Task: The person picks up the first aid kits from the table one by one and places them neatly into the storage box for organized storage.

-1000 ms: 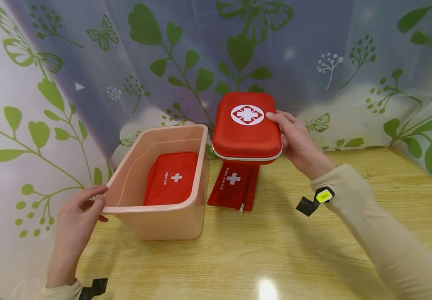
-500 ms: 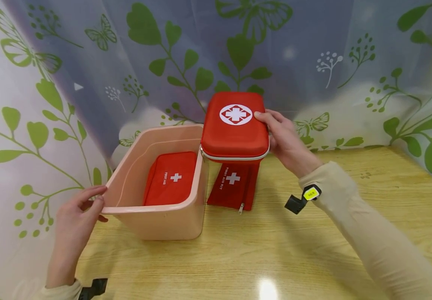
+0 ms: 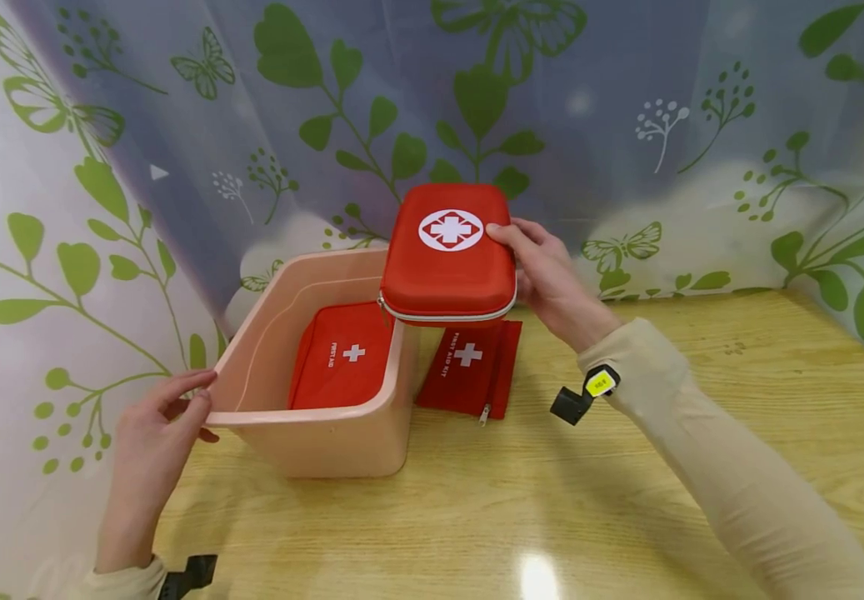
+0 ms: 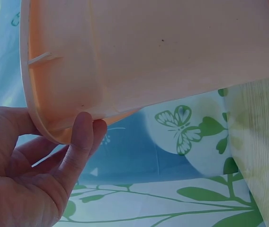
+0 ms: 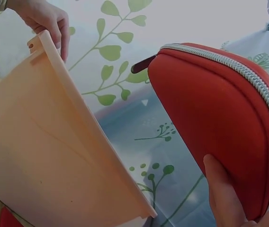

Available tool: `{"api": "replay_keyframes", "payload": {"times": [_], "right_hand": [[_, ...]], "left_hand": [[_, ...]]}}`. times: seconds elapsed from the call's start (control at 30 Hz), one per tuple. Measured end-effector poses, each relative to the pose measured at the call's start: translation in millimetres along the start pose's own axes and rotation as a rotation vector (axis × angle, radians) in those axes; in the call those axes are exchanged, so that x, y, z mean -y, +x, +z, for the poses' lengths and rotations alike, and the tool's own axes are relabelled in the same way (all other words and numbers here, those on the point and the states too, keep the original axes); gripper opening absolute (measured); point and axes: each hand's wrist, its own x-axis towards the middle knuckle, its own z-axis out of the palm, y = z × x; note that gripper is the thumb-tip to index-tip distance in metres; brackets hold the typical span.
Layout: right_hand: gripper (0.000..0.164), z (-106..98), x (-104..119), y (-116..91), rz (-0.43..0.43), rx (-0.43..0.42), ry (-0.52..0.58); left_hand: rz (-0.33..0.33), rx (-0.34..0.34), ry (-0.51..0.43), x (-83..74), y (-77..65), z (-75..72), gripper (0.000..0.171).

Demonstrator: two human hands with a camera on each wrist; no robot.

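Observation:
A red hard-shell first aid case (image 3: pixel 450 267) with a white cross emblem and a pale zipper is held up by my right hand (image 3: pixel 551 279), thumb on the lid and fingers beneath. Its left side overlaps the right rim of a peach plastic bin (image 3: pixel 342 437) in the head view. My left hand (image 3: pixel 157 450) pinches the bin's near left corner; the left wrist view shows thumb and fingers on either side of the rim. Inside the bin leans a red soft pouch (image 3: pixel 342 379) marked FIRST AID. The case's zipper pull (image 5: pixel 143 65) hangs out in the right wrist view.
A flat red first aid kit pouch (image 3: pixel 465 379) with a zipper lies on the wooden table (image 3: pixel 589 500), right beside the bin and partly behind the case. A curtain (image 3: pixel 574 167) with leaves and butterflies rises along the table's back and left side.
My right hand has carried the red case leftward, from above the flat pouch to over the bin's right rim. The left hand and the bin have stayed in place.

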Motion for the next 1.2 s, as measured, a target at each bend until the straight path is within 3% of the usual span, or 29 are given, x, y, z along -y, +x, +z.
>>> {"api": "replay_keyframes", "payload": {"times": [1.2], "right_hand": [[0.065,39.8,-29.6,14.6,0.069,0.002,-0.126]], "left_hand": [[0.011,-0.015,-0.003,-2.1,-0.7,0.9,0.032]]}}
